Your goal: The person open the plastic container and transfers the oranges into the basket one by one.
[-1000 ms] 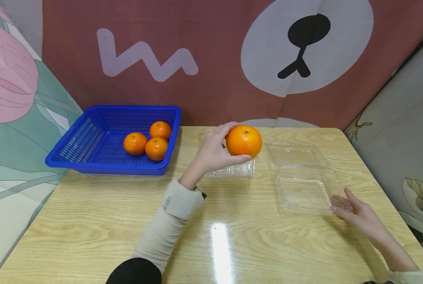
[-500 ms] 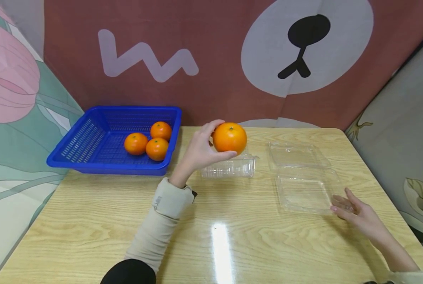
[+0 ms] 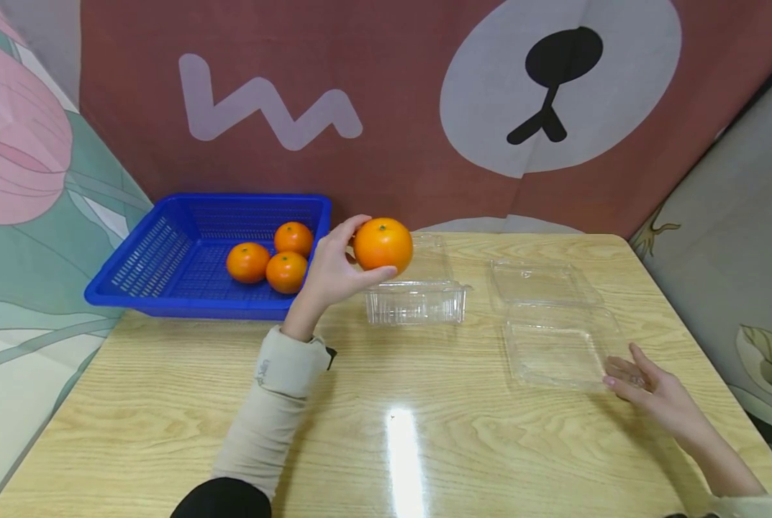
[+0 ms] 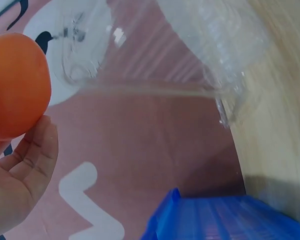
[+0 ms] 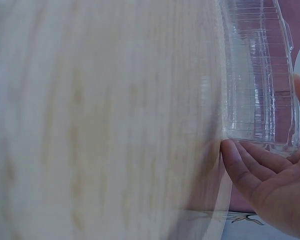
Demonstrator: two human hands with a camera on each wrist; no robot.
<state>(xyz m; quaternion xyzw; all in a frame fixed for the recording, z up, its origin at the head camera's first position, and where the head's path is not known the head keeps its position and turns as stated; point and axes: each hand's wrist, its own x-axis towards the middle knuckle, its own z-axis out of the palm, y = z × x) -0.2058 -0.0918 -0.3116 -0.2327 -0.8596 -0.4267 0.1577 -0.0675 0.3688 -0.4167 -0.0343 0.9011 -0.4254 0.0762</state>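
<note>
My left hand (image 3: 335,267) grips an orange (image 3: 383,246) between thumb and fingers, held up above the table. It is just right of the blue basket and in front of one open clear plastic clamshell box (image 3: 416,305). The left wrist view also shows the held orange (image 4: 17,85), with fingertips under its edge. My right hand (image 3: 660,396) rests against the right side of a second open clamshell box (image 3: 554,352). In the right wrist view its fairly straight fingers (image 5: 247,167) touch that box's wall (image 5: 255,75), with the thumb apart.
A blue plastic basket (image 3: 207,312) stands at the back left, with three oranges (image 3: 286,272) inside. The wood-grain table (image 3: 463,446) meets a printed cloth backdrop (image 3: 392,180) behind and patterned cloth on both sides.
My left hand has moved left with the orange, from over the left clamshell box toward the basket, uncovering more of that box. The right hand has stayed in place.
</note>
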